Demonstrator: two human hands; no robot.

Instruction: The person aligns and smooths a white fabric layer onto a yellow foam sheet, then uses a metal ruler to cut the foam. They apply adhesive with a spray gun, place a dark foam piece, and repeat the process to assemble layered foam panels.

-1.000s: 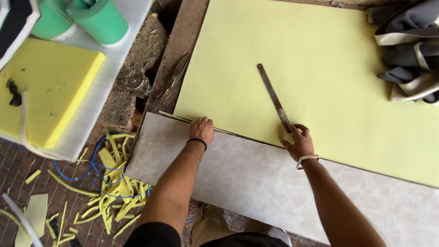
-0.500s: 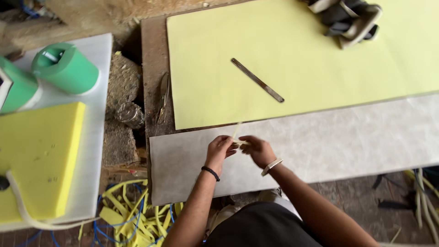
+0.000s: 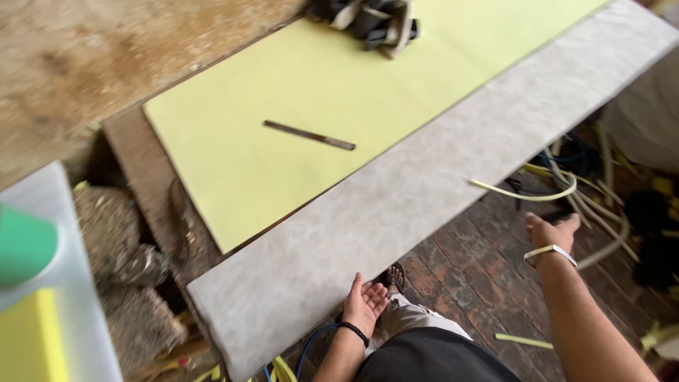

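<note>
My left hand [image 3: 365, 304] rests palm up with its fingers spread at the near edge of a long grey sheet [image 3: 424, 191]; it holds nothing. My right hand [image 3: 550, 232], with a pale wristband, reaches out to the right over the brick floor, its fingers loose. A thin yellow foam strip [image 3: 530, 194] curves just beyond that hand, apart from it. Behind the grey sheet lies a large pale yellow foam sheet [image 3: 283, 170], and a narrow metal blade [image 3: 309, 135] lies flat on it.
A bundle of grey and cream straps [image 3: 375, 18] sits at the foam's far edge. A green cup [image 3: 25, 244] and a yellow foam block [image 3: 28, 343] stand on a white board at left. Yellow offcuts [image 3: 523, 342] and cords litter the brick floor [image 3: 481, 276].
Both hands were together at the grey sheet's edge, pinching a thin strip. Now they are apart: the right hand has swung out right, and the strip is free of it. My view has turned right.
</note>
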